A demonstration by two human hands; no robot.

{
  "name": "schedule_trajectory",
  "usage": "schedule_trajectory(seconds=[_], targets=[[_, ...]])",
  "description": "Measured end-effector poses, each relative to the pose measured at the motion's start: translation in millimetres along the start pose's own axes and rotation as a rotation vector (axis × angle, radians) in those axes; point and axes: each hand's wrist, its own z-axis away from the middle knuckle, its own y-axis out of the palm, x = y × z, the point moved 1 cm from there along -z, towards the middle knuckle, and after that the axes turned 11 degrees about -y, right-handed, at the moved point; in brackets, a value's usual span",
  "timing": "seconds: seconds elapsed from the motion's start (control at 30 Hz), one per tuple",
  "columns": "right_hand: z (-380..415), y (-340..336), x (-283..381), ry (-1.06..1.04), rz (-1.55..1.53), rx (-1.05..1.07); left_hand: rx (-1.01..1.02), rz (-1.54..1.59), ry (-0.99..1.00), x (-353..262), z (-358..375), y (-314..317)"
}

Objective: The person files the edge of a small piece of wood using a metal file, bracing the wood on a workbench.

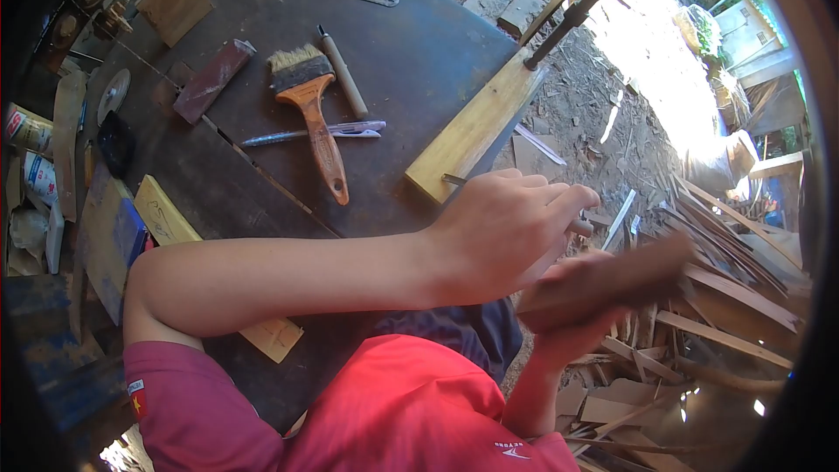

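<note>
Right grip (575,338) on block (612,281), shirt (393,402) lettered.

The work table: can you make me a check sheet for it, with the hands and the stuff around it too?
Surface: dark table, a thin line running across it.
Job's things: brown block, blurred by motion; pale board at the table's edge, clamp at its far end.
Clutter: brush lying across a pen.
Hands: left hand curled, its grip unclear; right hand gripping the block.
Cables: nothing seen.
Surroundings: wood scraps on the ground.
</note>
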Motion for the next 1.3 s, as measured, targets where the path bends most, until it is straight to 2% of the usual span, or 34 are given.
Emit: schedule_trajectory(seconds=[0.03, 0.07, 0.13, 0.23, 0.3, 0.33, 0.43, 0.47, 0.53, 0.67, 0.77, 0.9, 1.0, 1.1, 1.17, 1.3], targets=[[1, -3, -3, 0.046, 0.137, 0.098, -0.006, -0.012, -0.008, 1, 0, -1], [2, -2, -2, -0.002, 0.467, 0.155, -0.011, -0.023, -0.02, 1, 0, -2], [-4, -1, 4, 0.004, 0.72, 0.234, -0.031, 0.014, -0.005, 2, -2, -4], [-14, -14, 22, 0.078, 0.407, 0.175, -0.03, 0.045, -0.014, 4, -1, -3], [-21, -4, 21, -0.018, 0.084, -0.003, -0.022, 0.039, -0.019, 4, -2, -3], [-23, 5, 20, -0.074, 0.068, -0.01, -0.019, 0.032, -0.023, 3, -2, -4], [-8, 7, 0, -0.023, -0.007, -0.143, -0.008, 0.023, -0.032, 3, -1, -3], [0, -4, -5, 0.047, 0.312, 0.002, -0.005, 0.022, -0.033, 3, -1, -3], [5, 8, -5, 0.03, 0.705, 0.247, -0.012, -0.01, -0.028, 4, -2, -5], [-5, 4, 1, 0.042, 0.593, 0.143, -0.02, 0.003, -0.042, 6, -1, -4], [-14, -15, 1, -0.006, 0.045, 0.028, -0.012, 0.024, -0.056, 7, -1, -2], [-4, 6, -12, -0.027, 0.579, 0.187, 0.028, -0.008, -0.087, 3, -2, -5], [-2, 3, -10, -0.044, 0.847, 0.272, 0.061, -0.073, -0.113, 2, -1, -7], [-2, -17, -3, 0.065, 0.621, 0.155, 0.031, -0.016, -0.12, 5, 0, -5], [-6, -21, -7, 0.075, 0.187, -0.062, -0.016, 0.04, -0.1, 8, -1, -3], [-3, -13, -26, 0.028, -0.234, 0.028, 0.023, -0.04, -0.126, 6, -2, -3]])
